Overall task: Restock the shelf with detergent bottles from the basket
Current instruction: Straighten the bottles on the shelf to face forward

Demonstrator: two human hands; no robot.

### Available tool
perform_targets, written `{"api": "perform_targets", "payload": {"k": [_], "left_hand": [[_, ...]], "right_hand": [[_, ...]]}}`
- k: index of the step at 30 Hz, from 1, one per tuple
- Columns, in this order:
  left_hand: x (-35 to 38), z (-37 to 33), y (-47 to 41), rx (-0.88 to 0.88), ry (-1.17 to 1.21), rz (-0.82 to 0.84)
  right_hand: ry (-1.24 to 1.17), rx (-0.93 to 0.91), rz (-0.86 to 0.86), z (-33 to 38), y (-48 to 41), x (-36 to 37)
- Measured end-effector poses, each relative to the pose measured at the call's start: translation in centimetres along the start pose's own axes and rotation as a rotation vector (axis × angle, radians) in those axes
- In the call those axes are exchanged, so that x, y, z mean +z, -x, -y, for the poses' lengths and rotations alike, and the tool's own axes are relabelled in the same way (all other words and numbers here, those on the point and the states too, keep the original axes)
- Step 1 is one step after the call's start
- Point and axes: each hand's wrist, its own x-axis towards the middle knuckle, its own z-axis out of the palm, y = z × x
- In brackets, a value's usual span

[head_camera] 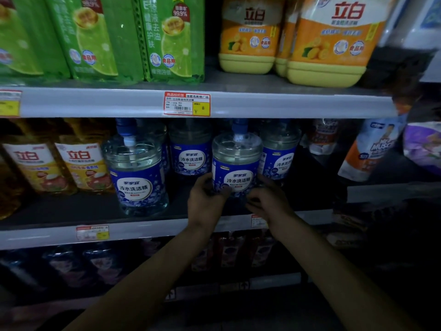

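Observation:
A clear detergent bottle with a blue label and blue pump top stands on the middle shelf. My left hand grips its lower left side and my right hand curls around its lower right side. Another bottle of the same kind stands to the left near the shelf front. Two more blue-label bottles stand behind. The basket is out of view.
Amber detergent bottles fill the middle shelf's left. Green refill packs and orange-yellow jugs stand on the shelf above. Pouches hang at right. Dark bottles line the lower shelf. Shelf floor between the two front blue bottles is bare.

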Motion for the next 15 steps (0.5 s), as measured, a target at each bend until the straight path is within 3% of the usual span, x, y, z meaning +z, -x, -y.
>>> {"api": "perform_targets", "payload": {"k": [4, 15], "left_hand": [[0.2, -0.8, 0.1, -0.075, 0.147, 0.012], [2.0, -0.6, -1.8, -0.116, 0.153, 0.122]], "right_hand": [[-0.025, 0.0, 0.03, -0.1, -0.3, 0.2], [0.024, -0.056, 0.064, -1.3, -3.0, 1.4]]}}
